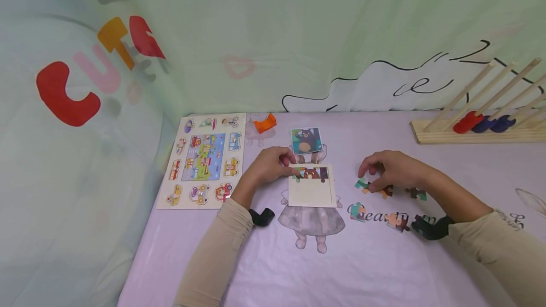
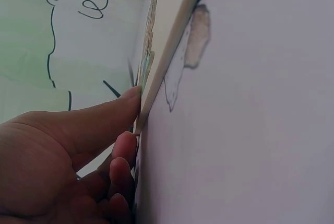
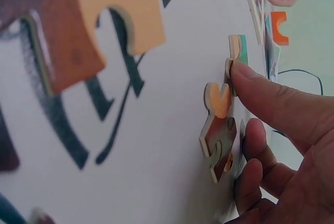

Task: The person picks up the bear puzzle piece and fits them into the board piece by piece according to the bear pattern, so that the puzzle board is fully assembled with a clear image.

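Observation:
A wooden puzzle board (image 1: 312,195) lies on the cloth, its top row filled with pieces showing a bear's head. My left hand (image 1: 273,165) grips the board's upper left edge; in the left wrist view the thumb (image 2: 104,117) rests on its corner, the other fingers curl beside it. My right hand (image 1: 394,170) pinches a teal and tan puzzle piece (image 1: 362,184) between thumb and forefinger; the right wrist view hides the forefinger's tip. Beside that hand lies an orange and brown puzzle piece (image 3: 219,125). Other loose pieces include a teal one (image 1: 357,212) and a tan-brown one (image 1: 397,222).
A bear picture card (image 1: 306,140) lies just behind the board, with an orange block (image 1: 265,123) to its left. A vehicle peg puzzle (image 1: 169,194) lies at the left. The wooden bead rack (image 1: 431,137) stands at the back right, before the curtain. Another dark-green piece (image 1: 415,194) lies under the right wrist.

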Demonstrator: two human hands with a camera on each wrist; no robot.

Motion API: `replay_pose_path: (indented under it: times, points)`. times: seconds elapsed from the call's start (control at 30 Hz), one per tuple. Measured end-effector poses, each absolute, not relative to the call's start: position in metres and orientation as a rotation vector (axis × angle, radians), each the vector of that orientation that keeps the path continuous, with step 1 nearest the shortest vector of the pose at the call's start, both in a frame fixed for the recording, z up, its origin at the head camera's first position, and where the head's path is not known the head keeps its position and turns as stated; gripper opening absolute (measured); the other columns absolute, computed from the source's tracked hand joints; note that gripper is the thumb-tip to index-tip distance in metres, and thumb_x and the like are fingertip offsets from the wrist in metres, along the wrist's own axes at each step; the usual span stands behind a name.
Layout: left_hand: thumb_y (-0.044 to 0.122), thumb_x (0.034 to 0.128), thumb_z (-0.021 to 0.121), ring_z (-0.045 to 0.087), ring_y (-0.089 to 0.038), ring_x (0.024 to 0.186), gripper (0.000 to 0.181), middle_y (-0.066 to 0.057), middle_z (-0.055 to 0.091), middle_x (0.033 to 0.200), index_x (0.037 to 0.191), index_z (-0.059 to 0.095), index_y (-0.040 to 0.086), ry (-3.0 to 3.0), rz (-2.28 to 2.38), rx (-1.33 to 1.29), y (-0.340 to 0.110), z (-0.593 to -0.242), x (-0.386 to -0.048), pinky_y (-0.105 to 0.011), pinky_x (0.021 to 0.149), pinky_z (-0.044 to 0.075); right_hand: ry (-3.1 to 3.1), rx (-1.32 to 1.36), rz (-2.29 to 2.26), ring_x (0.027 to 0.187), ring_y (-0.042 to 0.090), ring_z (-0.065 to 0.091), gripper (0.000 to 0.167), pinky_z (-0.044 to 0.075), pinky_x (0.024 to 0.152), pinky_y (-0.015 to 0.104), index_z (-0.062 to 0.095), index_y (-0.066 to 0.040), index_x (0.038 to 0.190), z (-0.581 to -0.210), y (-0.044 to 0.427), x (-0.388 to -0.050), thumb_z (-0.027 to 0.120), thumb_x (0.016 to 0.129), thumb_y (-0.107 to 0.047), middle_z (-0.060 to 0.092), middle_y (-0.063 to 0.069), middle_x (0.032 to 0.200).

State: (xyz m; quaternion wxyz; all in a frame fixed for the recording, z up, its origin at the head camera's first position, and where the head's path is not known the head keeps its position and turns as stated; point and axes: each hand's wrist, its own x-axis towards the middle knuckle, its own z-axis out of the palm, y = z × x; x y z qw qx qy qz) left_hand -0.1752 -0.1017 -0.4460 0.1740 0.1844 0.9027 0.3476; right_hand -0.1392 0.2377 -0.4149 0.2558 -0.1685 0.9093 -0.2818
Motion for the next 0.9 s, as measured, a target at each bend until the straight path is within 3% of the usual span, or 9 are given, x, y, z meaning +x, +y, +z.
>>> replay_pose_path:
  times: [0.33, 0.63, 0.9]
  points:
    - [0.025, 0.0846, 0.084, 0.052, -0.015, 0.079, 0.022, 0.002, 0.056, 0.082, 0.097, 0.068, 0.015, 2.562, 0.992, 0.528, -0.1022, -0.4458, -0.1754, -0.025, 0.073, 0.039, 2.444, -0.445, -0.791, 0.081, 0.02, 0.048, 0.03, 0.041, 0.064, 0.029, 0.07, -0.019, 0.103, -0.4146, 0.2374, -0.1418, 0.088, 0.078, -0.018, 0.056, 0.003, 0.093]
    - [0.027, 0.0847, 0.084, 0.052, -0.015, 0.08, 0.024, 0.002, 0.056, 0.082, 0.097, 0.068, 0.015, 2.556, 0.993, 0.524, -0.1013, -0.4455, -0.1751, -0.025, 0.072, 0.038, 2.387, -0.382, -0.833, 0.075, 0.022, 0.055, 0.028, 0.049, 0.062, 0.032, 0.065, -0.015, 0.1, -0.4116, 0.2407, -0.1435, 0.085, 0.081, -0.014, 0.06, 0.006, 0.088]
    - [0.025, 0.0849, 0.084, 0.052, -0.015, 0.08, 0.022, 0.001, 0.056, 0.082, 0.097, 0.068, 0.015, 2.554, 0.994, 0.52, -0.1017, -0.4449, -0.1748, -0.025, 0.073, 0.038, 2.373, -0.38, -0.849, 0.079, 0.022, 0.056, 0.023, 0.048, 0.064, 0.03, 0.065, -0.014, 0.101, -0.4125, 0.2404, -0.1459, 0.081, 0.084, -0.014, 0.063, 0.003, 0.088]
